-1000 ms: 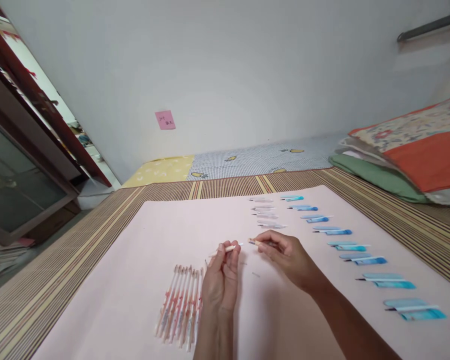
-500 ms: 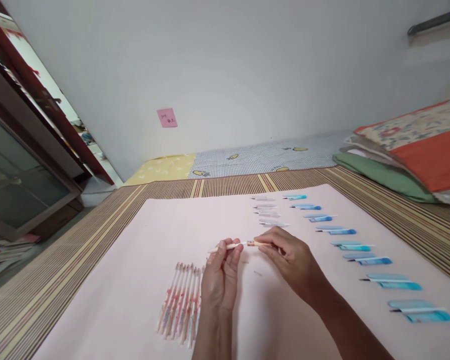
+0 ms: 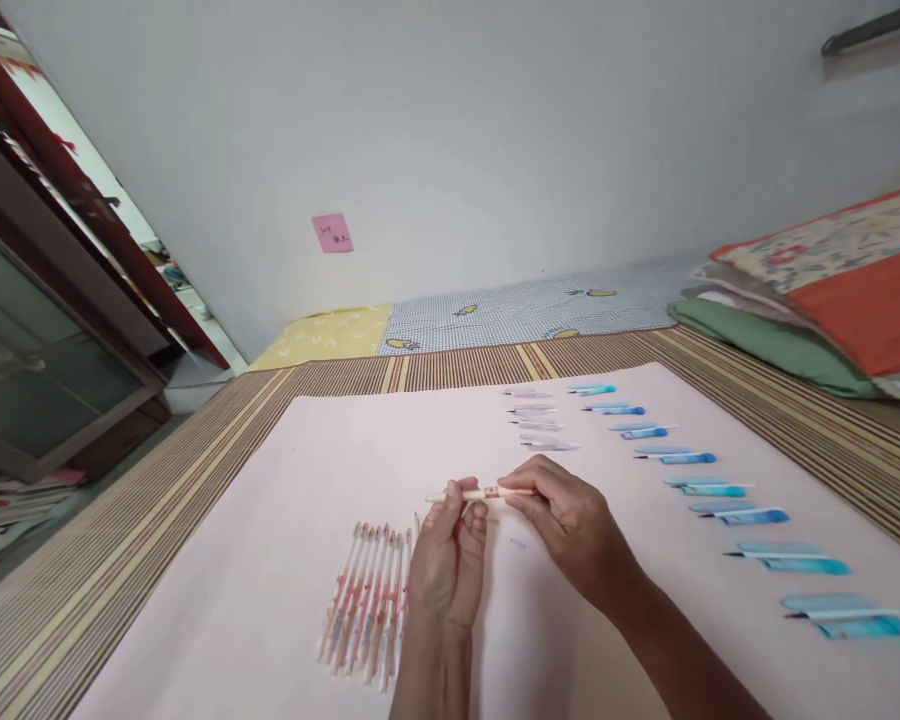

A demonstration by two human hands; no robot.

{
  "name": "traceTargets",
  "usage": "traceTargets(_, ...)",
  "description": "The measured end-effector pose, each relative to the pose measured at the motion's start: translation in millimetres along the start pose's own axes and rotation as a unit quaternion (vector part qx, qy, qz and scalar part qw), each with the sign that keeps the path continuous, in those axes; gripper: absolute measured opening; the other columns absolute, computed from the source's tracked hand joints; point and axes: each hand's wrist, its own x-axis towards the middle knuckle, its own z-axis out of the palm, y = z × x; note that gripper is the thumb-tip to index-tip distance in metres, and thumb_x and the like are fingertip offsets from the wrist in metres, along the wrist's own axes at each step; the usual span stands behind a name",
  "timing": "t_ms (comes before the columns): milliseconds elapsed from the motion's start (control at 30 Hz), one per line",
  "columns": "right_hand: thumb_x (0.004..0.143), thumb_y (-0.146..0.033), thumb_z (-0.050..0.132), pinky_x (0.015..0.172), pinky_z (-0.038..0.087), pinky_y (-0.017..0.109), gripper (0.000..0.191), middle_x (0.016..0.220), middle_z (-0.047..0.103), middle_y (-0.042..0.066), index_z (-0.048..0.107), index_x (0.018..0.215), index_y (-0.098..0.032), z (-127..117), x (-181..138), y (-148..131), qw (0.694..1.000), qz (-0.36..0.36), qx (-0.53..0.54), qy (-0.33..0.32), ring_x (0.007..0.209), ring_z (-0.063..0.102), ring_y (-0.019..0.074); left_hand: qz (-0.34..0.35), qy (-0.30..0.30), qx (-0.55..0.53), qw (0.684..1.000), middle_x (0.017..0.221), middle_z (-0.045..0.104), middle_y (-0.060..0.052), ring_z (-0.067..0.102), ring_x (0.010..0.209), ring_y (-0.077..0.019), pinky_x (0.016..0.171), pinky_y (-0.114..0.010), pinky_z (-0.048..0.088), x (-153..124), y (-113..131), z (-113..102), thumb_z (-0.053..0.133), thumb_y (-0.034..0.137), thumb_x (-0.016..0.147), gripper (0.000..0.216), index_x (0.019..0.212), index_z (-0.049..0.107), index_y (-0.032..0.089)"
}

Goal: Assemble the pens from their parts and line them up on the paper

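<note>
A cream pen (image 3: 492,492) lies level between my two hands, above the pink sheet (image 3: 270,560). My left hand (image 3: 444,570) pinches its left end between thumb and fingers. My right hand (image 3: 574,515) grips the right end, its fingertips close to a small reddish-brown pattern on the barrel. The two halves meet with no gap that I can see. Beside my left wrist lies a row of assembled pens (image 3: 364,600) with red and pale patterns, partly hidden by that hand. A small faint piece (image 3: 518,543) rests on the sheet below the pen.
Pen parts in blue (image 3: 795,563), in separate groups with refills, run down the sheet's right side. Several clear pen parts (image 3: 540,425) lie beyond my right hand. A striped mat (image 3: 217,430) surrounds the sheet. Folded bedding (image 3: 855,310) is stacked at right, and a wall (image 3: 495,150) rises behind.
The gap in the pen, where a white inner part showed, has closed. My right hand has moved slightly left, bringing the two halves together.
</note>
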Motion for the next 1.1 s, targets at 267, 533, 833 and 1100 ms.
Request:
traceTargets(267,0.096,-0.029,0.052,0.073,0.045,0.031,0.017,0.085,0.068,0.004,0.066,0.09,-0.023,5,-3,3,0.998,0.016,-0.063,-0.011,0.079,0.061,0.0203,0.058,-0.031,0.056,0.996,0.065,0.061,-0.002,0.055,0.058,-0.0066,0.057,-0.015,0.046,-1,5,-1,0.084,0.026,0.07,0.025,0.085,0.075,0.007)
traceTargets(533,0.1,-0.04,0.038,0.052,0.033,0.025,0.032,0.057,0.049,-0.005,0.054,0.078,-0.023,2,-7,-3,0.986,0.121,-0.063,-0.099,0.052,0.044,0.0135,0.089,-0.085,0.201,0.972,0.078,0.066,-0.005,0.054,0.067,-0.0099,0.056,-0.019,0.039,-4,10,-3,0.077,0.033,0.077,0.033,0.102,0.075,0.013)
traceTargets(833,0.1,-0.031,0.04,0.068,0.035,0.029,0.024,0.075,0.062,0.002,0.054,0.083,-0.022,14,-7,-3,0.981,-0.011,-0.184,-0.066,0.065,0.051,0.017,0.099,-0.04,0.225,0.968,0.06,0.052,0.002,0.039,0.055,-0.0064,0.053,-0.018,0.032,-5,8,1,0.079,0.036,0.075,0.034,0.097,0.076,0.011)
traceTargets(1100,0.098,-0.05,0.039,0.051,0.022,0.026,0.042,0.054,0.032,-0.007,0.061,0.081,-0.019,0,-6,-2,0.933,0.186,0.204,-0.23,0.05,0.024,0.0109,0.058,-0.194,0.277,0.939,0.076,0.063,-0.004,0.05,0.063,-0.0108,0.064,-0.024,0.039,-11,23,-2,0.069,0.026,0.084,0.026,0.107,0.075,0.015)
